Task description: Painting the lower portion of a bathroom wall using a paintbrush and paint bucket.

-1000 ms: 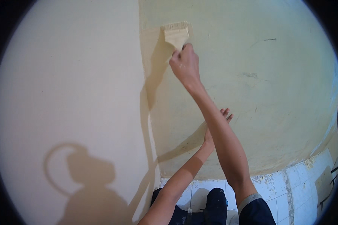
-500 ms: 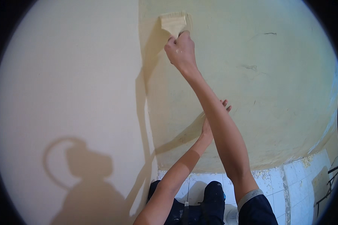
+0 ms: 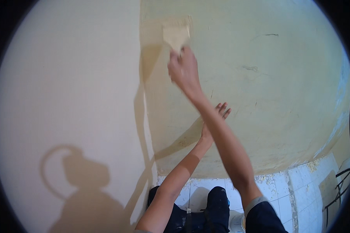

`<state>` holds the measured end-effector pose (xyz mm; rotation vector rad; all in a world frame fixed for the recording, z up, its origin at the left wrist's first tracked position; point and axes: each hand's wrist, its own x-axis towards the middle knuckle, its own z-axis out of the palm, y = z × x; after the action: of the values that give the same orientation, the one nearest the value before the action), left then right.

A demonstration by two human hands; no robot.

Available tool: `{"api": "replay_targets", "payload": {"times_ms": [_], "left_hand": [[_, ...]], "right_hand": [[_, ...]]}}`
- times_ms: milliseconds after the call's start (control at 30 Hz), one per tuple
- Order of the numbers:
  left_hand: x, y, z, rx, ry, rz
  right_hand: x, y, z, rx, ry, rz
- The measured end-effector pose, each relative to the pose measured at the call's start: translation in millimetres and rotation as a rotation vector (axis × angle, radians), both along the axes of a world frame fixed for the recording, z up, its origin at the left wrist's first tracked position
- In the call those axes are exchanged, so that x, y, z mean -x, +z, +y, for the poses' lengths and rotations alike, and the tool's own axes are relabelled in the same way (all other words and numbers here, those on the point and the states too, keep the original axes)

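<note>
A wide paintbrush [image 3: 175, 35], pale cream all over and slightly blurred, is held bristles up against the greenish-yellow wall [image 3: 284, 85], close to the corner. The fingers of my right hand [image 3: 184, 72] are wrapped around its handle. Lower on the same wall, my left hand [image 3: 207, 131] has its fingers stretched apart and appears to rest on the surface. My right forearm crosses in front and hides part of that hand. Thin dark scuffs [image 3: 251, 68] mark the wall to the right of the brush.
On the left a smooth cream wall [image 3: 74, 77] carries my shadow. White floor tiles [image 3: 274, 186] below bear pale flakes along the wall's foot. Beside my right leg stands a white bucket [image 3: 236, 223], partly hidden by my sleeve. A black metal frame [image 3: 337, 190] is at the right edge.
My right hand has drawn the brush downward along the wall. My left hand's fingers show more now beside the right forearm. The whole view has shifted slightly.
</note>
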<state>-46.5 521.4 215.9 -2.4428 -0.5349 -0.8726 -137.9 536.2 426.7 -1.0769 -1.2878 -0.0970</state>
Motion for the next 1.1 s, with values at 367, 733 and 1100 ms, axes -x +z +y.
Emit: {"api": "replay_targets", "payload": {"times_ms": [367, 733, 1100], "left_hand": [[26, -55, -11, 0.191, -0.043, -0.1], [169, -295, -81, 1.258, -0.273, -0.088], [205, -386, -113, 1.51, -0.365, -0.105]], "right_hand": [[6, -159, -25, 0.516, 0.085, 0.362], [1, 30, 0, 0.04, 0.109, 0.052], [12, -181, -33, 0.504, 0.153, 0.4]]}}
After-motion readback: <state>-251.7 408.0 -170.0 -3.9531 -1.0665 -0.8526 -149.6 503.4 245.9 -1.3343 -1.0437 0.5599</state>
